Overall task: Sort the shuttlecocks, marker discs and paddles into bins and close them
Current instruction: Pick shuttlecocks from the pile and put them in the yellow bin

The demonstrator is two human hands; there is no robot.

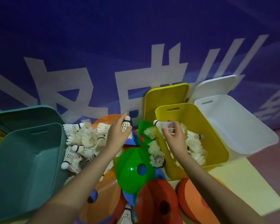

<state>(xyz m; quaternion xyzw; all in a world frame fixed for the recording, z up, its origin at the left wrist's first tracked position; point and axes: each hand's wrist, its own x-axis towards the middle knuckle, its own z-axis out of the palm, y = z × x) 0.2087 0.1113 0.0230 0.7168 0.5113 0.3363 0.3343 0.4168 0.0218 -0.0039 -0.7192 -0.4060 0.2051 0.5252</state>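
Observation:
A heap of white feather shuttlecocks (81, 141) lies between the teal bin (23, 167) and the yellow bin (217, 143). My left hand (118, 136) grips one shuttlecock (126, 124), cork end up, above the heap. Over the yellow bin's left rim my right hand (174, 135) holds another shuttlecock (160, 124), cork pointing left. Several shuttlecocks lie inside the yellow bin. Green (132, 168), red (157, 202), orange (103, 196) and blue marker discs lie piled in front. No paddle shows clearly.
An empty white bin (242, 126) stands right of the yellow one. Yellow (165, 97) and white (217, 84) lids lean on the blue banner wall behind; a teal lid (23, 115) stands behind the teal bin. A pale yellow mat (249, 188) covers the floor at right.

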